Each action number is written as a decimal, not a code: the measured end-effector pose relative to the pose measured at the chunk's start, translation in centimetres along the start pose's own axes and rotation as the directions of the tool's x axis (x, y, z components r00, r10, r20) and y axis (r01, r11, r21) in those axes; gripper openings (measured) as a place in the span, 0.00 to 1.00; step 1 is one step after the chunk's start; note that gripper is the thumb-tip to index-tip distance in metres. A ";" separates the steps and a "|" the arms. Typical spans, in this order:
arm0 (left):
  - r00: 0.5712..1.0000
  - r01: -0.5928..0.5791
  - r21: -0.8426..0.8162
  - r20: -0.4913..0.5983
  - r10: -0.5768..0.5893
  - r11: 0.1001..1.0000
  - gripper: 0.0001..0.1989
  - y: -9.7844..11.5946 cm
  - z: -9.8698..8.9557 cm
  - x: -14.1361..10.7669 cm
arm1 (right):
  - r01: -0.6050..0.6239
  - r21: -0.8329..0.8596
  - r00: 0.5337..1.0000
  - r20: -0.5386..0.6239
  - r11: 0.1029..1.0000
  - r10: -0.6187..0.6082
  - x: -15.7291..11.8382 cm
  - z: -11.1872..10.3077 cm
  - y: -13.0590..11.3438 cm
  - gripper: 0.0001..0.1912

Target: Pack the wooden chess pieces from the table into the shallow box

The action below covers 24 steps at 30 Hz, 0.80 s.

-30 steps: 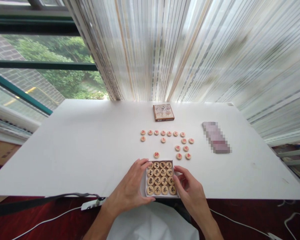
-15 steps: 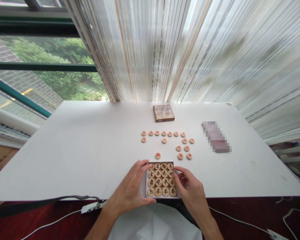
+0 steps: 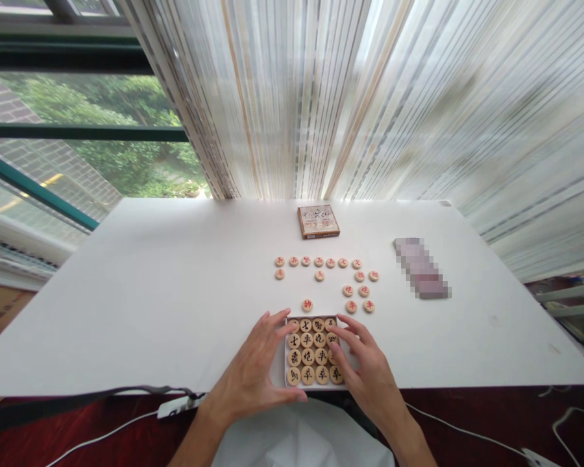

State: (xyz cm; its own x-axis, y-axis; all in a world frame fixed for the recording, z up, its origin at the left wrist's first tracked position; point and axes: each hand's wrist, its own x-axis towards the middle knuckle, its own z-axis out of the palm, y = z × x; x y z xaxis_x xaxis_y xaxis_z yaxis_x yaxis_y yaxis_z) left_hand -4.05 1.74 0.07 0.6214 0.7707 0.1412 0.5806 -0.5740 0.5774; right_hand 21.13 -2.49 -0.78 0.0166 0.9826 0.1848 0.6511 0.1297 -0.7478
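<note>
A shallow white box (image 3: 289, 383) at the table's near edge holds rows of round wooden Chinese chess pieces (image 3: 307, 357) with black characters. My left hand (image 3: 253, 357) grips the box from its left side, fingers at the far left corner and thumb along the near edge. My right hand (image 3: 367, 363) reaches over the right side, fingers apart, index fingertip at the far right corner. Its middle finger and thumb touch pieces in the right column and partly cover them. Just beyond the box lies a red-lettered general piece (image 3: 307, 305).
Several red-lettered pieces (image 3: 318, 262) lie in short rows beyond the box. A flat printed box (image 3: 318, 222) rests near the curtain (image 3: 282, 97). At the right is a pixelated pinkish object (image 3: 422, 269). A power strip (image 3: 178, 406) with a cable hangs below the table edge.
My right hand has moved left from the box's right edge onto the right column of pieces. My left hand stays around the box. The red-lettered pieces have not moved.
</note>
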 end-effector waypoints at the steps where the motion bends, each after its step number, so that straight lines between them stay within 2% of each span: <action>1: 1.000 -0.006 0.012 0.005 0.006 1.000 0.48 0.0 0.1 0.1 | 0.017 -0.016 1.000 0.017 1.000 -0.017 0.1 0.1 0.0 0.16; 11: 0.999 -0.026 0.130 0.026 0.023 0.991 0.40 0.5 0.6 1.2 | 0.075 -0.115 0.995 0.078 0.991 -0.066 0.3 0.7 -0.1 0.19; 16: 0.999 -0.035 0.143 0.013 0.033 0.989 0.45 0.1 0.8 0.6 | 0.072 -0.056 0.994 0.090 0.996 -0.067 -0.4 0.1 0.4 0.23; 21: 1.000 -0.018 0.138 0.018 0.016 0.990 0.51 -0.4 0.6 -0.7 | 0.097 0.012 0.973 0.210 0.995 -0.097 -2.1 -1.1 1.7 0.36; 24: 1.000 -0.022 0.132 0.006 0.021 0.991 0.50 -0.7 0.5 -0.9 | 0.111 0.005 0.965 0.238 0.994 -0.109 -2.4 -1.3 2.3 0.38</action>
State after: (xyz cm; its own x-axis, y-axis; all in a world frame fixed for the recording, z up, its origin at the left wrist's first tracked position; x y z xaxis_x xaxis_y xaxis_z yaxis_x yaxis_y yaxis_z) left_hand -4.71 1.29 -0.88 0.6368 0.7566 0.1483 0.6313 -0.6222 0.4630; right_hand 23.60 -4.70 -2.13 -0.2357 0.9658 0.1079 0.6448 0.2385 -0.7262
